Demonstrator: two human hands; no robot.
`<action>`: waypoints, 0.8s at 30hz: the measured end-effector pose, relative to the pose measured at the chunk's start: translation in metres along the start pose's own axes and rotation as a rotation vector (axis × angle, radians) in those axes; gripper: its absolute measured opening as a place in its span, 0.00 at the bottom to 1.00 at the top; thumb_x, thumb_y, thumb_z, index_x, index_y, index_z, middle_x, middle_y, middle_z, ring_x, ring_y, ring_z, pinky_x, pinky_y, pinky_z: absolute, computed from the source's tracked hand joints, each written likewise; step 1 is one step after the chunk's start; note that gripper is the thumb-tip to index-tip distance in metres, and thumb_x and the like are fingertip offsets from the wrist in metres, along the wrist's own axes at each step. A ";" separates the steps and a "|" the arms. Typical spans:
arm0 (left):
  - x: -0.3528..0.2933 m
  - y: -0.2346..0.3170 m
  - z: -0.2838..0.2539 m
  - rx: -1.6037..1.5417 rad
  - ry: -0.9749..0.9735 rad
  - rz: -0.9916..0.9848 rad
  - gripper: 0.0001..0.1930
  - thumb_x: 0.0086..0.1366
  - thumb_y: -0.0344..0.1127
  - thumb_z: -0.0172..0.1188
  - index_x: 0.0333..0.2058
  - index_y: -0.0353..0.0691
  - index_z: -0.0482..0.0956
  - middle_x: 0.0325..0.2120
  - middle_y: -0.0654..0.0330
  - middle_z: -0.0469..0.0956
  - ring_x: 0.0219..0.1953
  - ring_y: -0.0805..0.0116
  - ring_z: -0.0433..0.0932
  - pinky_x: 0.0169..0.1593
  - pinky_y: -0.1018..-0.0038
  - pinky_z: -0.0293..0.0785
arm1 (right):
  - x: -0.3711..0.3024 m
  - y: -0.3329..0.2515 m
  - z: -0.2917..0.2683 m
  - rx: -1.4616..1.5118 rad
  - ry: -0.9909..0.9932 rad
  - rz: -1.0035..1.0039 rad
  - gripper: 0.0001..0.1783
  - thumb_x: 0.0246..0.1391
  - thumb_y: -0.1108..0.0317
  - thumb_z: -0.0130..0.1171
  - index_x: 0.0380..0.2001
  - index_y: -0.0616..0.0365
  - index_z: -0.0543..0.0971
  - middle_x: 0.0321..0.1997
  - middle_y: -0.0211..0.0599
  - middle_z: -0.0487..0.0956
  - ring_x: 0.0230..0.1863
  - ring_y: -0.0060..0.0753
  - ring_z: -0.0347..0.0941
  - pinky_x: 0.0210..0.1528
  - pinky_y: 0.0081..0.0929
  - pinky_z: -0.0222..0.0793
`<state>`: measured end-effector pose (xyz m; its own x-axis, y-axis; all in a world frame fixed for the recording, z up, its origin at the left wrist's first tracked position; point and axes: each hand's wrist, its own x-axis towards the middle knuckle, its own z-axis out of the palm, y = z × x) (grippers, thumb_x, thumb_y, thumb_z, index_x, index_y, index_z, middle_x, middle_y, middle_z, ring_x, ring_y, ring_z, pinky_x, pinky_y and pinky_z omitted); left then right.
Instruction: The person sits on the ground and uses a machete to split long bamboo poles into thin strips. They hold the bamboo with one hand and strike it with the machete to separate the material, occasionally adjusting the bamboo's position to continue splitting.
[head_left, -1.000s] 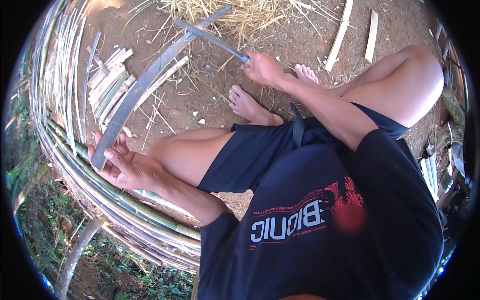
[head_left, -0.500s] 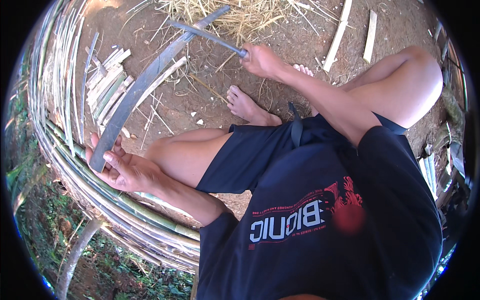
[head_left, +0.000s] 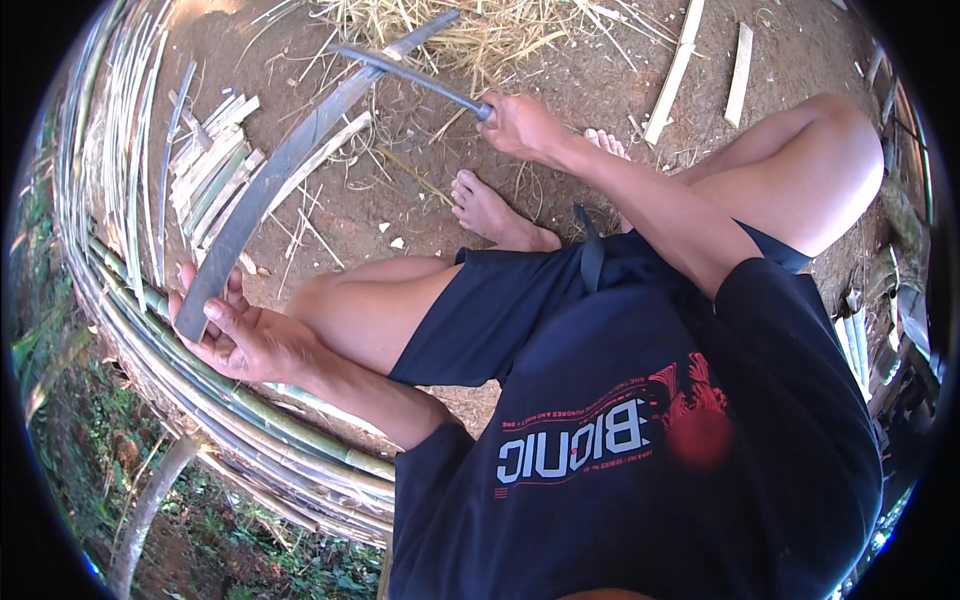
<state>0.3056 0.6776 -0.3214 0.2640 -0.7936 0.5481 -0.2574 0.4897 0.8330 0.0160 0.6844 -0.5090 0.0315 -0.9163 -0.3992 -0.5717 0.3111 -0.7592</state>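
Note:
A long, dark grey flat strip point(head_left: 265, 190), which looks like split bamboo, slants from the lower left up to the top middle. Its near end lies in my left hand point(head_left: 250, 338), with the thumb on top and the fingers beneath. My right hand point(head_left: 525, 128) is closed round the handle of a long, narrow knife point(head_left: 430, 82). The blade crosses the strip near its far end and appears to touch it. The contact edge is too small to make out.
Short split pieces point(head_left: 215, 175) lie in a pile beyond my left hand. Long thin strips point(head_left: 130, 150) and bamboo poles point(head_left: 300, 445) curve along the left. Straw-like shavings point(head_left: 490, 35) are heaped at the far side. Two pale slats point(head_left: 675, 75) point(head_left: 740, 75) lie far right.
The knife has shifted slightly left and toward me along the strip. The strip and my left hand have moved only a touch to the left; both grips are the same.

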 end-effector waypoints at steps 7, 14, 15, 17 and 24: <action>0.003 -0.003 -0.003 -0.040 0.014 -0.017 0.20 0.67 0.31 0.54 0.52 0.25 0.63 0.48 0.36 0.74 0.48 0.55 0.78 0.43 0.73 0.83 | 0.001 0.010 0.007 -0.030 0.010 -0.027 0.12 0.52 0.68 0.52 0.36 0.65 0.77 0.22 0.51 0.79 0.21 0.44 0.77 0.29 0.40 0.75; 0.000 -0.001 -0.003 -0.036 0.024 -0.019 0.19 0.67 0.31 0.54 0.52 0.24 0.64 0.48 0.36 0.73 0.49 0.53 0.78 0.48 0.71 0.82 | -0.027 -0.047 -0.004 0.000 0.067 -0.105 0.13 0.51 0.70 0.56 0.41 0.62 0.77 0.20 0.45 0.80 0.20 0.39 0.78 0.25 0.35 0.75; -0.001 -0.001 -0.001 -0.046 0.027 -0.021 0.19 0.67 0.30 0.54 0.52 0.24 0.64 0.48 0.36 0.73 0.49 0.54 0.78 0.47 0.71 0.83 | -0.037 -0.056 0.001 0.077 0.017 -0.200 0.10 0.50 0.71 0.57 0.38 0.60 0.77 0.19 0.44 0.79 0.20 0.39 0.78 0.26 0.36 0.75; 0.000 0.002 -0.001 -0.050 0.033 -0.019 0.19 0.67 0.30 0.55 0.52 0.24 0.64 0.48 0.36 0.73 0.49 0.54 0.78 0.47 0.71 0.83 | -0.051 -0.083 0.008 0.022 -0.049 -0.367 0.10 0.50 0.71 0.57 0.37 0.59 0.78 0.18 0.46 0.78 0.19 0.39 0.78 0.25 0.37 0.74; -0.002 -0.004 0.002 -0.058 0.018 -0.049 0.19 0.66 0.30 0.55 0.52 0.25 0.65 0.47 0.38 0.74 0.47 0.55 0.79 0.43 0.73 0.84 | 0.000 0.003 0.012 0.165 0.122 0.132 0.14 0.52 0.65 0.54 0.37 0.66 0.77 0.18 0.49 0.77 0.18 0.38 0.74 0.23 0.36 0.71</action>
<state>0.3044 0.6767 -0.3262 0.2922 -0.8107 0.5074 -0.1896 0.4709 0.8616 0.0239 0.6886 -0.5177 -0.1396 -0.8855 -0.4432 -0.4222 0.4581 -0.7822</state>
